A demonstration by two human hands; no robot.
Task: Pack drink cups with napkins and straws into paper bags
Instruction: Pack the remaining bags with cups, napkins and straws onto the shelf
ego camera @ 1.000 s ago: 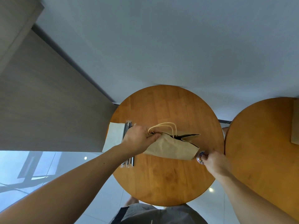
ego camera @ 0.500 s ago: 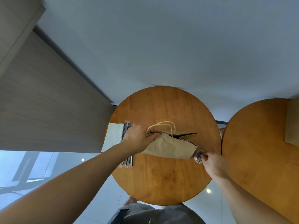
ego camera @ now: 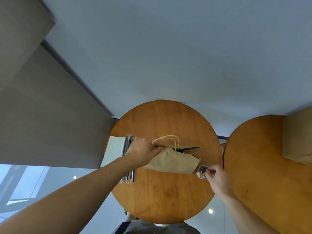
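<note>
A brown paper bag (ego camera: 172, 162) with twine handles lies tilted on the round wooden table (ego camera: 168, 196), its mouth partly open toward the right. My left hand (ego camera: 141, 152) grips the bag's top edge beside the handles. My right hand (ego camera: 217, 179) is at the table's right edge, thumb and forefinger pinching a paper clip at the rim of a small clear tub of coloured clips (ego camera: 201, 171). The tub stands just right of the bag's lower corner. No cup is visible; the bag's inside is dark.
White napkins (ego camera: 114, 149) and several dark wrapped straws (ego camera: 129, 144) lie at the table's left edge, partly under my left forearm. A second round table (ego camera: 263, 183) touches on the right, with brown paper bags (ego camera: 298, 141) on its far side.
My right hand has drawn back a little from the tub, so the coloured clips inside now show. My left hand keeps its grip on the bag, which has barely moved.
</note>
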